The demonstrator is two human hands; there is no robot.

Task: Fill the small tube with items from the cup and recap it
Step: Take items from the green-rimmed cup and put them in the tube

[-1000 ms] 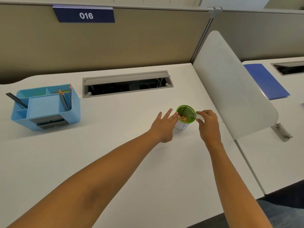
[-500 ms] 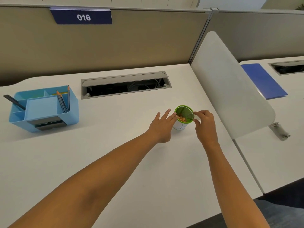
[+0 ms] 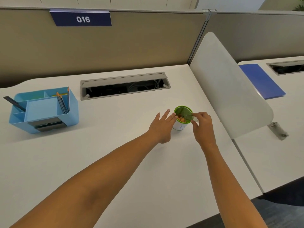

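My right hand (image 3: 203,127) has slid in onto the cup (image 3: 182,118) near the desk's (image 3: 115,153) right edge — fingers pinched at the rim, on something pale, maybe the tube. Left hand (image 3: 162,127) steadies the cup's side, fingers spread. Filling looks about to start.

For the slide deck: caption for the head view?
Left hand steadies the cup on the desk while right hand pinches something at its rim.
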